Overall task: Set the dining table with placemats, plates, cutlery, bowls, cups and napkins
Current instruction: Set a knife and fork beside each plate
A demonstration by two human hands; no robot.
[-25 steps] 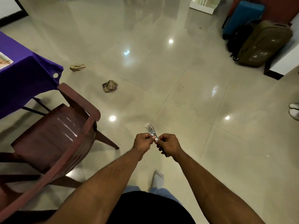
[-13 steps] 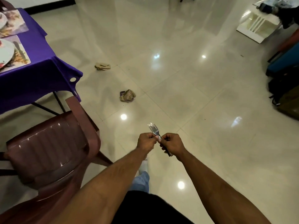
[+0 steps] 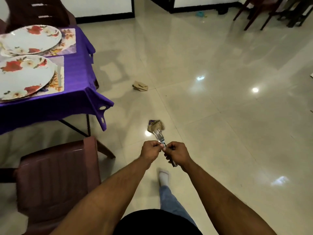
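Observation:
Both my hands hold steel forks in front of me above the floor, tines pointing away. My left hand pinches the forks just below the tines. My right hand grips the handles, whose ends stick out under the fist. At the left stands the table with a purple cloth. Two flowered plates lie there on floral placemats.
A maroon plastic chair stands close at my left, by the table corner. Two crumpled brown paper scraps lie on the shiny tiled floor ahead. Dark chairs stand at the far right; another chair behind the table.
My view has swung left and up, bringing the table, plates and placemats into sight. My hands keep the same hold on the forks.

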